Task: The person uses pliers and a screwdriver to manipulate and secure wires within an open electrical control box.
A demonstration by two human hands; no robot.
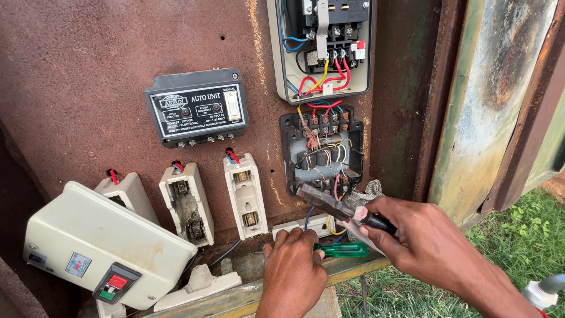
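Pliers (329, 204), clamped in the right hand (412, 235), point up-left at the open black terminal box (321, 153) on the rusty panel, while the left hand (294, 265) grips a green-handled screwdriver (344, 249) on the ledge; wire work seems underway, needing steady aim.

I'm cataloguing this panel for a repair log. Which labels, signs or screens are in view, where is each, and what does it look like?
Faceplate label: on the dark grey control box, upper middle of the rusty panel; black rectangle, white print, white switch at right.
Small sticker: on the cream cover leaning at lower left; square, blue, red and white.
Small tag: inside the open starter box at top; white, too small to tell more.
No screens.
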